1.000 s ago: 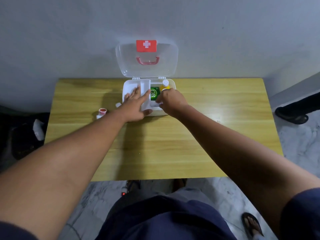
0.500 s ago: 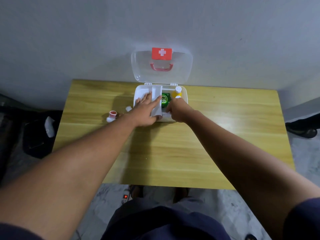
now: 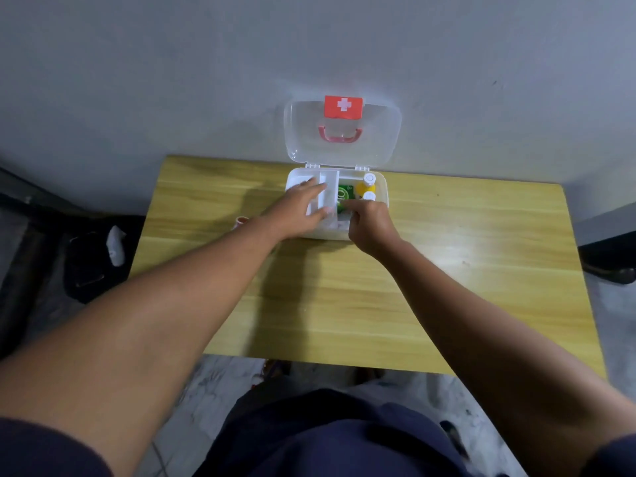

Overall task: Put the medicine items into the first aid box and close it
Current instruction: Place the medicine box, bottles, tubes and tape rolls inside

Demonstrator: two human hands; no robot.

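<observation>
The white first aid box (image 3: 382, 197) stands at the table's far edge, its clear lid (image 3: 375, 139) upright against the wall. A white inner tray (image 3: 328, 187) fills the box's left half. My left hand (image 3: 297, 213) lies flat on that tray, fingers spread, thumb on its right rim. A green packet (image 3: 345, 193) and two yellow bottles with white caps (image 3: 367, 187) sit in the right half. My right hand (image 3: 370, 223) reaches into the front of that half with curled fingers; its fingertips are hidden. A small red-capped item (image 3: 242, 220) rests on the table, left of my forearm.
The wooden table (image 3: 447, 287) butts against a grey wall. A dark bag with a white object (image 3: 93, 256) lies on the floor at the left. A dark shoe (image 3: 609, 266) is on the floor at the right.
Both hands stay at the box; my right hand has shifted slightly forward over the green packet. The view has drifted, and my left forearm now hides the small white item beside the box.
</observation>
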